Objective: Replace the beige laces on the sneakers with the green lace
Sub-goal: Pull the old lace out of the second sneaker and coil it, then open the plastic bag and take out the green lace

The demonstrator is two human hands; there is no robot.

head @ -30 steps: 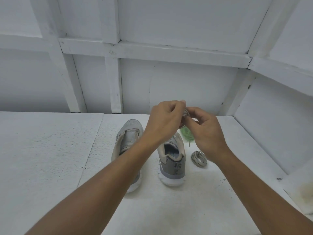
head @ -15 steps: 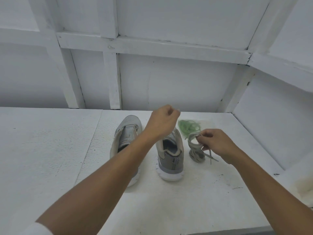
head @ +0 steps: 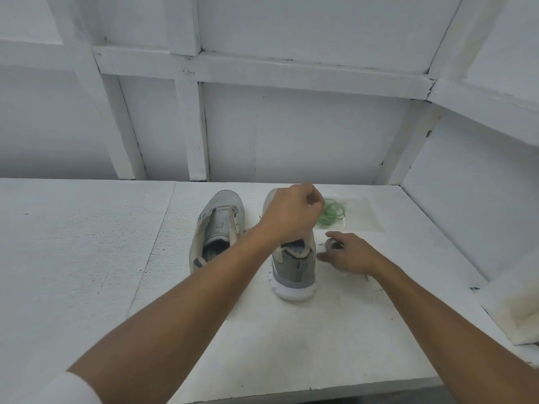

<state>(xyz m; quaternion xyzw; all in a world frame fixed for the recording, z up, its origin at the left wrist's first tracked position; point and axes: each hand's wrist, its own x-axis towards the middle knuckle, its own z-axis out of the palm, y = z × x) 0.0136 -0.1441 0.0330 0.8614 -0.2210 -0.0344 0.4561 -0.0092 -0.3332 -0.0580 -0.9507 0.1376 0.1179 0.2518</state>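
While my left hand [head: 291,212] hangs fisted and empty over a grey mesh sneaker [head: 294,265], my right hand [head: 351,256] covers the coiled beige lace [head: 331,244], grip unclear. Green lace [head: 333,212] lies looped in clear plastic beyond

Worn on the head, looking forward and down across the table [head: 81,258]. Close in, centred on the sneakers [head: 294,266], facing the panelled wall [head: 306,135].

The left-of-centre sneaker [head: 218,225] was pale grey; the centre sneaker [head: 294,268] was darker grey, white-soled, with black heel chevrons. The lace [head: 334,212] was green, the table [head: 87,243] white.
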